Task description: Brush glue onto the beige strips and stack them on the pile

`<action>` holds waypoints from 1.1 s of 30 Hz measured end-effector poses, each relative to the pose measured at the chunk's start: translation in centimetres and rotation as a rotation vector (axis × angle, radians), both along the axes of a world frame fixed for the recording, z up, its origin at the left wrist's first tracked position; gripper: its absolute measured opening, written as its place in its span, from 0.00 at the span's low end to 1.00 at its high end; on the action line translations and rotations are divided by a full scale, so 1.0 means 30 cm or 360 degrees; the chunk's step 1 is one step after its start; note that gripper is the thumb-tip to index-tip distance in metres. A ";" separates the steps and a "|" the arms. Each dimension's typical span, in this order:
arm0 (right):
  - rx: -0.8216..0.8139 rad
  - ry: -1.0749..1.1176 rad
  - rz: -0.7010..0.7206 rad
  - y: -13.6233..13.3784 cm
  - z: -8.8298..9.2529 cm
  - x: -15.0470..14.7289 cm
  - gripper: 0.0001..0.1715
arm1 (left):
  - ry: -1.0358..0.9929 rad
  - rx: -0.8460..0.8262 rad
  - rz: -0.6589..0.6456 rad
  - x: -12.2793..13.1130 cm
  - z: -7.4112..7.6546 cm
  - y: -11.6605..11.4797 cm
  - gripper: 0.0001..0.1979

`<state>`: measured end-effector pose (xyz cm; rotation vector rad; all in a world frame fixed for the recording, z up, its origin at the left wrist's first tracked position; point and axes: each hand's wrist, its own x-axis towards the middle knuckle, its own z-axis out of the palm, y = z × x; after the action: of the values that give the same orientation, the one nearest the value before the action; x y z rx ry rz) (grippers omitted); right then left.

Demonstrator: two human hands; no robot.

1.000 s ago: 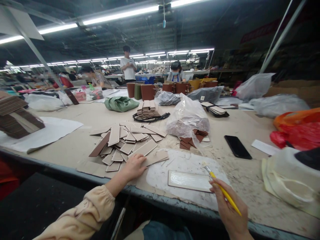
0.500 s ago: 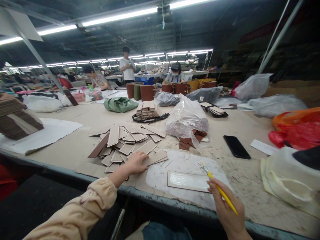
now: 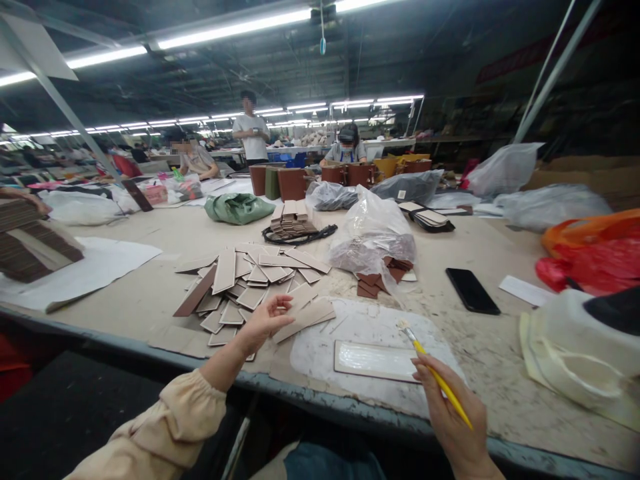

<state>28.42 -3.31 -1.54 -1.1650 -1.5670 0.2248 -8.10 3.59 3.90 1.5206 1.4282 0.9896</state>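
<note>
My right hand (image 3: 453,407) is closed round the yellow handle of a paintbrush (image 3: 434,373), whose pale, clotted bristles point up and away. Just left of that hand, a rectangular strip coated with wet, shiny white glue (image 3: 375,361) lies flat on a stained white sheet (image 3: 350,320). My left hand (image 3: 265,321) is raised slightly at the near right side of a loose heap of beige strips with brown edges (image 3: 250,280). Its fingers are a little curled and apart, with nothing visible between them. Beside its fingertips lie a couple of beige strips (image 3: 307,319), overlapping the sheet's left edge.
A cloudy plastic jug (image 3: 575,353) stands at the right, with a black phone (image 3: 473,291) and a red plastic bag (image 3: 590,260) beyond. Behind the heap are a clear bag (image 3: 373,230) and a bundle of strips (image 3: 293,220). Co-workers are farther back.
My left hand has lifted off the beige strips and drawn back slightly, its fingers now apart. My right hand and the brush have barely moved.
</note>
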 end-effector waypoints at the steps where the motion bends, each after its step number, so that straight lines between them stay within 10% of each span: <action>1: 0.0007 0.0007 -0.0002 0.000 0.002 -0.002 0.12 | -0.0209 -0.0088 -0.0006 0.005 0.004 -0.013 0.24; 13: -0.0108 0.0190 0.0102 -0.009 0.069 -0.031 0.05 | -0.1569 -0.1481 -0.0383 0.235 -0.097 -0.198 0.23; 20: -0.0219 0.0356 0.0109 -0.025 0.044 -0.032 0.04 | -0.1627 -0.1704 -0.0560 0.338 -0.089 -0.194 0.21; 24: -0.0251 0.0491 -0.0173 -0.015 0.021 0.012 0.10 | -0.1229 -0.1270 -0.0401 0.326 -0.081 -0.168 0.21; 27: -0.0304 0.0623 -0.0446 -0.003 0.013 0.055 0.15 | -0.0418 -0.0386 -0.0269 0.270 -0.104 -0.144 0.17; 33: -0.0461 0.0532 -0.0567 0.012 -0.015 0.080 0.18 | 0.0664 0.0913 -0.0660 0.190 -0.181 -0.108 0.09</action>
<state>30.82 -2.94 -2.00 -1.5225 -1.0372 0.3960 -2.39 0.35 -1.53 2.4429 1.0533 0.8921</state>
